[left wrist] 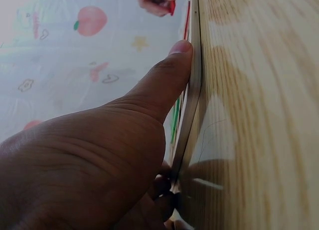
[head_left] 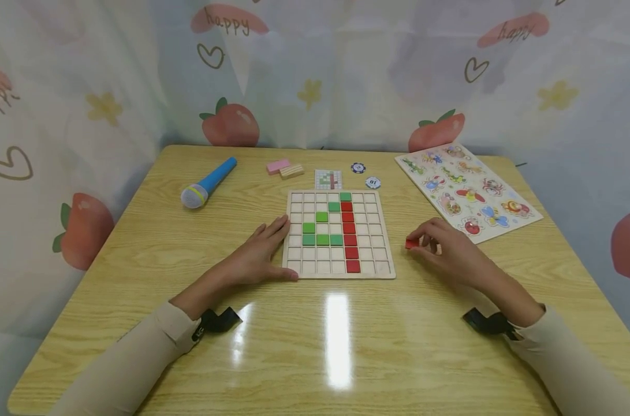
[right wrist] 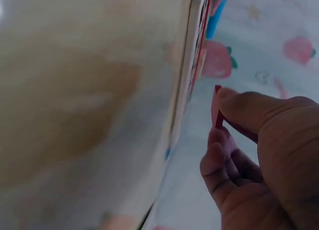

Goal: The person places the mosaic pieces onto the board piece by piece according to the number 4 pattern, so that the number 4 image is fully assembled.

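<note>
A wooden grid board [head_left: 366, 252] lies in the middle of the table, with green tiles [head_left: 322, 240] forming a slanted line and a short row. Several red tiles [head_left: 349, 240] run down one column of it. My left hand [head_left: 254, 254] rests against the board's left side, fingers extended along the edge; its thumb [left wrist: 164, 80] lies on the rim near the front left corner. To the right of the board, my right hand [head_left: 447, 248] pinches a small red tile [right wrist: 218, 108] between thumb and fingers, held above the table.
Behind the board lie a small pattern card [head_left: 328, 179], a dark poker chip [head_left: 358, 167] and a light one [head_left: 373, 182]. Pink [head_left: 278, 166] and wooden blocks [head_left: 292, 171] sit left of them. A blue toy microphone [head_left: 211, 182] lies far left, an insect puzzle board [head_left: 468, 190] far right.
</note>
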Motion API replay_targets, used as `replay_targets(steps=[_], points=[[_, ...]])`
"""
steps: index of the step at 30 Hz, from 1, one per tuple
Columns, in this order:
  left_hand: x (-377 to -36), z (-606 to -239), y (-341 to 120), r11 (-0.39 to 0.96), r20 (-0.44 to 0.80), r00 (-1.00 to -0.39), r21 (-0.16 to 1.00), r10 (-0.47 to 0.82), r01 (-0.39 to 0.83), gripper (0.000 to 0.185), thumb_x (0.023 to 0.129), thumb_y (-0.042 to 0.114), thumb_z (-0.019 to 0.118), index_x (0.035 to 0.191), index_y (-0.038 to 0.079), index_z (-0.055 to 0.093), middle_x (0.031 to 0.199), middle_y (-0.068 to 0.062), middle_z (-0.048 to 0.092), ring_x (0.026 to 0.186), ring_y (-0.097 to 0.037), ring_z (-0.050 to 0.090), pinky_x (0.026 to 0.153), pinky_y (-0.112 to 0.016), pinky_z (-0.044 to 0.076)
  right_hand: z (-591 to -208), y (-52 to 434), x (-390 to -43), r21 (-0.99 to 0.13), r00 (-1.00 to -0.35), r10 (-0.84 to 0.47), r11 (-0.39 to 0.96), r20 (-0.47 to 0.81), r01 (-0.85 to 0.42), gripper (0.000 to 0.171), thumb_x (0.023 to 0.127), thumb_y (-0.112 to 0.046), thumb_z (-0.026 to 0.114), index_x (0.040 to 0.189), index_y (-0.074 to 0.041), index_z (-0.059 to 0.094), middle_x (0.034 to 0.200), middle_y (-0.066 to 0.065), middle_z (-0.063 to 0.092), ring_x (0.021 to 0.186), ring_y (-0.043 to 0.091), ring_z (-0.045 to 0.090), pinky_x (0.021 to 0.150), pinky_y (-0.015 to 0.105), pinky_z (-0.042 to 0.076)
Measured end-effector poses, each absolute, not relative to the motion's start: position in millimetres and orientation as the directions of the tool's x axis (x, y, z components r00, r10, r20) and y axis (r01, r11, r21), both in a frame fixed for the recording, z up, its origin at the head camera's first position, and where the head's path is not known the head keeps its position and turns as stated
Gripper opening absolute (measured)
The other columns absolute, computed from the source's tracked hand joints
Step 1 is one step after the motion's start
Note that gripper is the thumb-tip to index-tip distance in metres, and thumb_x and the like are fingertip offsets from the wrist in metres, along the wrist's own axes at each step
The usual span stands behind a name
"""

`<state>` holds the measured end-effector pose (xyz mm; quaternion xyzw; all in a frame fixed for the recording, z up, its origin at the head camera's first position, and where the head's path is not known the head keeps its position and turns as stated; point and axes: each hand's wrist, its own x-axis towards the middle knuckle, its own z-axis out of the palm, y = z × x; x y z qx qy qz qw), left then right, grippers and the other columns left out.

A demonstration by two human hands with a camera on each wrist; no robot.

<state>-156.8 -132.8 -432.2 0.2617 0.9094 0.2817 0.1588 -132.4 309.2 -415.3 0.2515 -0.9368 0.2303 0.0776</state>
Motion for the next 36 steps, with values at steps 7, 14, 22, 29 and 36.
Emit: replay_targets(steps=[7, 14, 22, 29, 36], points=[[-158.8, -435.6, -133.9, 0.705, -0.135, -0.813, 0.589, 0.567, 0.394, 0.13, 0.084, 0.06, 0.086, 0.172, 0.009, 0.006, 0.183, -0.006, -0.001, 0.171, -0.027, 0.002, 0.138, -0.057, 0.003, -398.4, 251.6, -161.0, -0.436, -0.801, -0.594, 0.704, 0.071, -0.56, 0.01, 0.099, -0.015, 0.078, 0.108, -0.018, 0.075, 0.108, -0.001, 0.066, 0.084, 0.01, 0.055, 0.07, 0.023, 0.049], [-157.1, -435.4, -130.6, 0.7, -0.133, -0.808, 0.592, 0.574, 0.4, 0.13, 0.084, 0.061, 0.085, 0.172, 0.009, 0.006, 0.183, -0.006, 0.0, 0.171, -0.027, 0.002, 0.138, -0.058, 0.003, -402.1, 228.8, -173.0, -0.436, -0.811, -0.586, 0.727, 0.011, -0.531, 0.006, 0.098, -0.016, 0.079, 0.101, -0.016, 0.074, 0.104, -0.001, 0.066, 0.084, 0.013, 0.057, 0.073, 0.026, 0.051], [-153.4, -431.5, -130.2, 0.706, -0.147, -0.815, 0.6, 0.561, 0.377, 0.13, 0.084, 0.06, 0.086, 0.173, 0.011, 0.005, 0.183, -0.004, -0.001, 0.171, -0.028, 0.001, 0.137, -0.059, 0.002, -404.0, 223.5, -173.3, -0.421, -0.832, -0.555, 0.758, -0.015, -0.499, 0.005, 0.098, -0.015, 0.078, 0.096, -0.016, 0.074, 0.105, 0.0, 0.068, 0.092, 0.017, 0.061, 0.084, 0.034, 0.056], [-153.8, -431.8, -130.9, 0.704, -0.144, -0.811, 0.595, 0.567, 0.387, 0.13, 0.084, 0.062, 0.085, 0.173, 0.01, 0.005, 0.183, -0.005, -0.002, 0.171, -0.028, 0.001, 0.137, -0.06, 0.003, -401.2, 229.1, -167.2, -0.378, -0.782, -0.623, 0.719, 0.025, -0.584, 0.01, 0.101, -0.006, 0.073, 0.106, -0.011, 0.078, 0.116, 0.003, 0.073, 0.108, 0.021, 0.07, 0.095, 0.042, 0.061], [-154.0, -431.8, -133.7, 0.706, -0.144, -0.814, 0.596, 0.563, 0.383, 0.13, 0.084, 0.061, 0.085, 0.172, 0.009, 0.006, 0.183, -0.006, -0.001, 0.171, -0.029, 0.001, 0.137, -0.06, 0.003, -404.0, 243.0, -160.9, -0.409, -0.755, -0.648, 0.665, 0.1, -0.625, 0.019, 0.104, -0.005, 0.066, 0.119, -0.011, 0.077, 0.127, 0.004, 0.071, 0.118, 0.021, 0.069, 0.097, 0.043, 0.061]])
